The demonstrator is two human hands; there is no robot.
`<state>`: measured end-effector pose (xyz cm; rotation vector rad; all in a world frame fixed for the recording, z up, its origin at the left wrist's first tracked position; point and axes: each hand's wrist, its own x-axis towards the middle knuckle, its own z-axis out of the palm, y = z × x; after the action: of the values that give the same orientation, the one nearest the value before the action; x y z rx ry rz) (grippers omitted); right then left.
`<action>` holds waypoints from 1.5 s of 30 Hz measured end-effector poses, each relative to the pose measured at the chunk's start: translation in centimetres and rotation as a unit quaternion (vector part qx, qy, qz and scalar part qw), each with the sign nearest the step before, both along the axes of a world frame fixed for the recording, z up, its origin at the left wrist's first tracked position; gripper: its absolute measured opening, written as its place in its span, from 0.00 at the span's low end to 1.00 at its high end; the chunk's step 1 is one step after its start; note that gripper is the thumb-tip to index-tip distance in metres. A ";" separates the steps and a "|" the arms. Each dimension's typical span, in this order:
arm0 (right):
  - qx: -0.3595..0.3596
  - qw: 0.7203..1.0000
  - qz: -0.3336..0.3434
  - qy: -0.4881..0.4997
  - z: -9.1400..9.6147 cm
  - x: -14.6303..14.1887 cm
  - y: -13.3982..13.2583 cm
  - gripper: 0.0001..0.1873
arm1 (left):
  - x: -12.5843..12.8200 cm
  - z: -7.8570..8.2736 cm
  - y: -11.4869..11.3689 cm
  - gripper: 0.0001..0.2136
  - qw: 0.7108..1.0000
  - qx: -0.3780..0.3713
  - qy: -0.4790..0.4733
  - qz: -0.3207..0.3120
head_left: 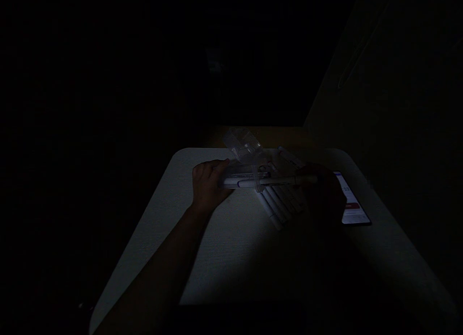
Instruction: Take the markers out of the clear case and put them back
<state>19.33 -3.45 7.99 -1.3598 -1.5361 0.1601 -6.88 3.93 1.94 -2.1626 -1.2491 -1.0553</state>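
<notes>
- The left forearm (162,258) reaches in from the near edge of the table (224,262), toward the left of the markers (278,205).
- The left hand (209,184) is curled over the near end of a clear plastic case (240,177), its fingers (213,167) wrapped across the top; it appears to be gripping the case, just left of the markers.
- The right hand (323,190) is deep in shadow, just right of the markers, and looks clenched around a slim white pen (278,181). The dark makes the finger positions hard to read.
- The pen lies crosswise, just above the markers, and its far end overlaps the case.
- The markers lie side by side at a slant on the table, white-barrelled and close together, their near tips fanned out.
- A phone (352,200) lies just right of the markers, partly hidden by the right hand, its screen lit with a red patch.
- A loose clear plastic flap (242,143) rises from the case beyond the markers, near the table's far edge.
- A brown surface (275,136) shows dimly past the table, beyond the markers.
</notes>
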 end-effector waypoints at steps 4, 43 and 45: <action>-0.037 0.996 0.079 0.031 -0.3 -0.7 0.3 0.16 | 0.0 0.0 0.0 0.31 1.000 0.002 0.002 0.004; -0.068 0.993 0.098 -0.003 -1.0 -0.5 2.0 0.16 | 0.0 0.0 -0.1 0.32 1.000 -0.012 0.009 0.006; -0.063 0.995 0.078 -0.023 -0.6 0.1 1.9 0.14 | 0.0 0.0 -0.1 0.32 1.000 -0.005 0.007 0.002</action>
<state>19.44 -1.51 7.44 -1.3493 -1.6944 0.3293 -6.91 3.79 1.98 -2.1701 -1.2533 -1.0333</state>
